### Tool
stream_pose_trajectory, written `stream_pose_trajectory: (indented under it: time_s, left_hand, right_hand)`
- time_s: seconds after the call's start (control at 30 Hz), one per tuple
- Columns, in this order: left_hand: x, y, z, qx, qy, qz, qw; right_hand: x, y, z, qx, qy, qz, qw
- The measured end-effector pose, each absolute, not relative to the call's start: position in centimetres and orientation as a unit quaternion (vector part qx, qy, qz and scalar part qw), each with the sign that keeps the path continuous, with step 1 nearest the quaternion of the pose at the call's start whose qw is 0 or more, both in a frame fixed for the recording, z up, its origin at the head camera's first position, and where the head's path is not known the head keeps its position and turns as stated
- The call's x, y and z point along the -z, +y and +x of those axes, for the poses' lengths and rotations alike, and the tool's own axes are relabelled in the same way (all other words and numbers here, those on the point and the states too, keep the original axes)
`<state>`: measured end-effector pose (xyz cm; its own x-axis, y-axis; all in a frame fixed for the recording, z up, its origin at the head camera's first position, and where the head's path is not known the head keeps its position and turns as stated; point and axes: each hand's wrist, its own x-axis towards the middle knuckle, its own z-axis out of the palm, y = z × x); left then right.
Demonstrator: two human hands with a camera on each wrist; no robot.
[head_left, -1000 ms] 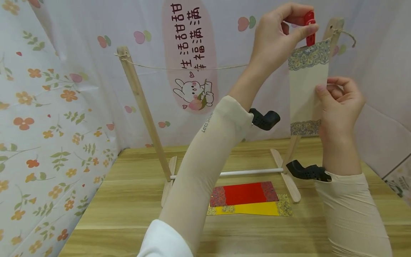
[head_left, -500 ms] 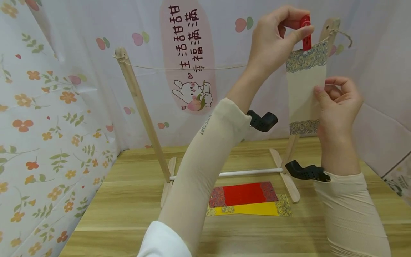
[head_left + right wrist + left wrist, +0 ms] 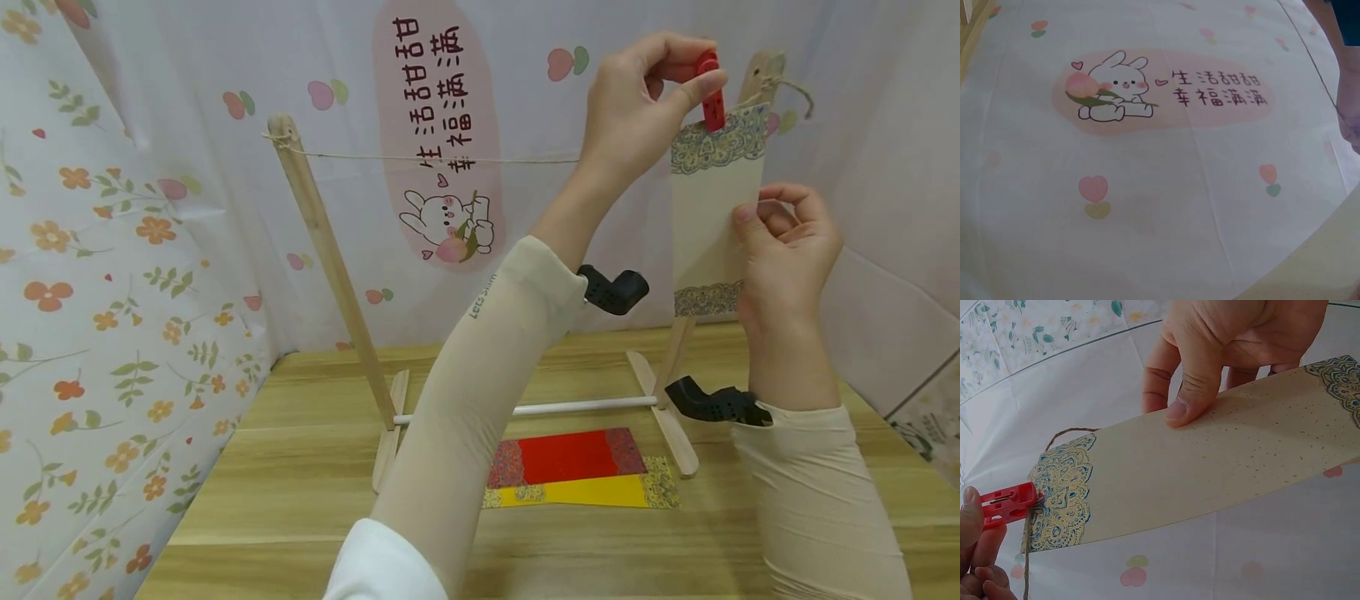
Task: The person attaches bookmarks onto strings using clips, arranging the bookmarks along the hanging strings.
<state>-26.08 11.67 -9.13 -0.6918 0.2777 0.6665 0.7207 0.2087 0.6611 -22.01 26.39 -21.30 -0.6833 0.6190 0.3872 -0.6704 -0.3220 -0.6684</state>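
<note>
One hand (image 3: 628, 104) pinching clip (image 3: 714, 108), cream card (image 3: 712, 208), flecks (image 3: 1272, 428) only in left-wrist view

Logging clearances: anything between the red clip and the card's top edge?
Nothing visible blocks it. The red clip in the left grip overlaps the top edge of the card; only the string runs there, at the clip's tip. The right grip holds the card's side edge, clear of the clip.

The counter (image 3: 570, 550) has a yellowish-brown wood-grain top. A wooden stand (image 3: 677, 437) rests on it on two flat feet, a white rod (image 3: 585, 407) running between its sides. In front, a red strip (image 3: 572, 457) with patterned ends partly overlaps a yellow strip (image 3: 600, 492), their left ends hidden
</note>
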Motion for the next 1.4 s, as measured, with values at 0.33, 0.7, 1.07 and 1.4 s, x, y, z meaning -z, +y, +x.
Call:
stream_pose_trajectory:
  time_s: [0.33, 0.7, 1.07, 1.4]
  left_hand:
    - [9.1, 11.9, -26.0, 0.532, -0.753, -0.334, 0.194]
    - [9.1, 11.9, -25.9, 0.534, -0.763, -0.318, 0.178]
    - [9.1, 12.0, -25.7, 0.518, -0.772, -0.329, 0.166]
    - [9.4, 11.6, -26.2, 0.474, -0.798, -0.338, 0.154]
  right_hand:
    - [21.1, 26.5, -22.0, -0.803, -0.448, 0.024, 0.393]
    - [21.2, 26.1, -22.5, -0.805, -0.414, 0.039, 0.423]
    - [21.2, 25.3, -22.5, -0.81, -0.405, 0.037, 0.423]
    - [22.0, 24.8, -22.3, -0.813, -0.395, 0.039, 0.427]
